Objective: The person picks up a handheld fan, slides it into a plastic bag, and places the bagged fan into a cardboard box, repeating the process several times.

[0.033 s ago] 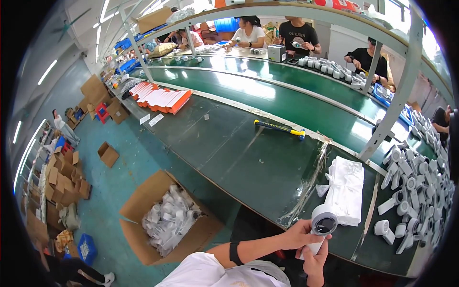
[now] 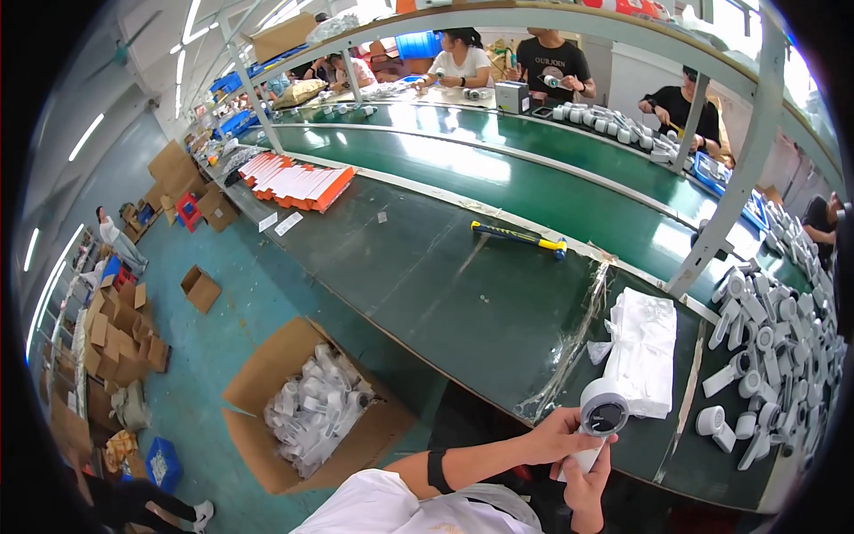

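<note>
A white handheld fan [image 2: 604, 405] with a round head and dark face is held upright in front of me, above the table's near edge. My left hand [image 2: 560, 434] is closed on it just below the head, thumb near the face. My right hand [image 2: 587, 485] is wrapped round the white handle from below and hides part of it. Beside the fan's head lies a stack of white plastic bags [image 2: 642, 351]. To the right, many similar white and grey fans [image 2: 772, 356] are heaped on the table.
A yellow-and-black hammer [image 2: 519, 237] lies on the dark table [image 2: 400, 276]. Beyond it runs a green conveyor [image 2: 427, 160], with people working across it. On the floor at left stands an open carton [image 2: 258, 392] of bagged fans. Orange-and-white flat boxes [image 2: 294, 182] lie farther left. A metal post [image 2: 725, 214] rises at right.
</note>
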The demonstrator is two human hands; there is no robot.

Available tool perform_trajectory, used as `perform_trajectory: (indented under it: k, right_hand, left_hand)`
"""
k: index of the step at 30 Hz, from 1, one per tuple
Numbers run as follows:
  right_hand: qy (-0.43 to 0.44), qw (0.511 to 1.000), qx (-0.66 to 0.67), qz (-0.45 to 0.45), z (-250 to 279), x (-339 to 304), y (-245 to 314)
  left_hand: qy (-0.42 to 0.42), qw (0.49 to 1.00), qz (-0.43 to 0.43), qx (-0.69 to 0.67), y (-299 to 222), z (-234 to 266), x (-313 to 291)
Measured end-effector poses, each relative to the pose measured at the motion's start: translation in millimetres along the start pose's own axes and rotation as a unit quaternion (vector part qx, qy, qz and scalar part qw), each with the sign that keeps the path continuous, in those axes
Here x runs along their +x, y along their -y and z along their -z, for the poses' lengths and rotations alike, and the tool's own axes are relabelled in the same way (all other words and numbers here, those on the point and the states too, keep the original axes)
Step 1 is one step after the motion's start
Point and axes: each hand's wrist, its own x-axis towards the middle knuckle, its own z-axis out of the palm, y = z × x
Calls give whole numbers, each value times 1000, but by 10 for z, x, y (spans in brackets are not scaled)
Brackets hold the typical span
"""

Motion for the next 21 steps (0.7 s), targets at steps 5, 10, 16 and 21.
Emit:
perform_trajectory:
  k: [5,10,16,21]
  right_hand:
    - [-9,1000,-30,5,25,25,-32]
    - [16,997,-78,20,150,-14,-182]
    - [-90,986,-28,136,424,-167,83]
    - [-251,962,-14,106,721,-193,272]
  left_hand:
    - [-50,997,61,-2,-164,-121,-12]
    - [-44,999,-28,-6,89,-8,19]
    - [49,962,-135,234,-241,148,279]
    - [-4,818,-234,526,-311,12,771]
